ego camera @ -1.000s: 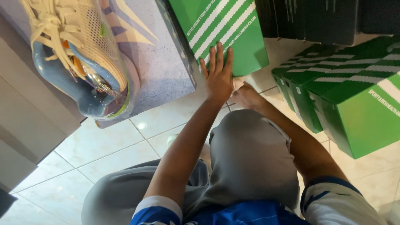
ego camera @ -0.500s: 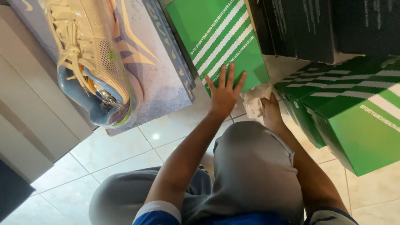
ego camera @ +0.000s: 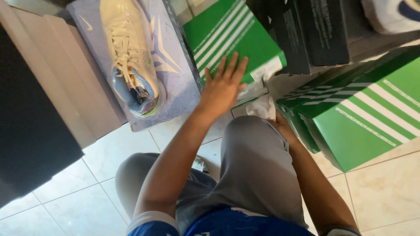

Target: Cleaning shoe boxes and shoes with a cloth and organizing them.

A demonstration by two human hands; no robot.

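Two hands work at floor level as I crouch on the tiled floor [ego camera: 87,192]: my left hand [ego camera: 222,87] lies flat and released, fingers spread, on the lid of the green striped shoebox [ego camera: 236,41] just ahead of my knee, steadying it. My right hand [ego camera: 280,122], mostly hidden behind the knee, touches white tissue paper [ego camera: 261,107]; I cannot tell its grip. Beside the box, a pale sneaker [ego camera: 129,57] rests on a lavender box [ego camera: 175,83].

Greens, pale lilac and black around the crouching person

The shoebox lid [ego camera: 236,39] and stacked shoeboxes [ego camera: 358,118] are green with white diagonal stripes; the sneaker [ego camera: 129,57] is cream with blue and lime sole, on a lilac box [ego camera: 175,83]; shorts [ego camera: 249,170] grey, shirt [ego camera: 227,225] blue, floor tiles [ego camera: 83,205] off-white.
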